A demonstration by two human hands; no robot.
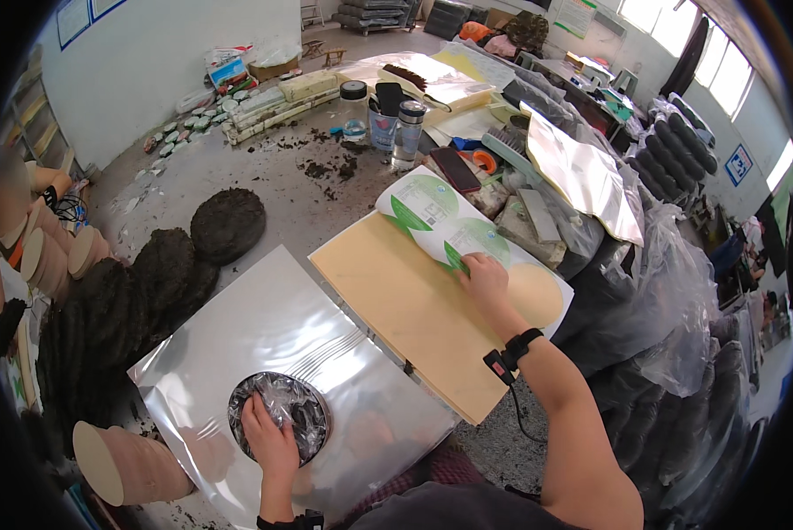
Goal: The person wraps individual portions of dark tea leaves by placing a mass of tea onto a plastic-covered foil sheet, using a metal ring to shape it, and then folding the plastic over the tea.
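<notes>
My left hand (269,434) lies on crumpled clear plastic film (274,391) inside a round ring (329,424). Dark material shows through the film; whether my fingers pinch it is unclear. Beneath the ring is a large shiny silver sheet (251,318). To the right, my right hand (486,277) grips the curled edge of a white and green printed sheet (429,199), which bears writing. That sheet is folded back over a stack of pale yellow sheets (390,285). A beige circle (535,291) shows at its right end.
Dark round cakes (227,225) lean in a row at left, near stacked beige discs (131,464). A glass jar (353,112), a cup (383,126), a bottle (408,136) and a phone (455,169) stand or lie beyond. Plastic-covered bundles (661,298) fill the right. A person (22,199) is at far left.
</notes>
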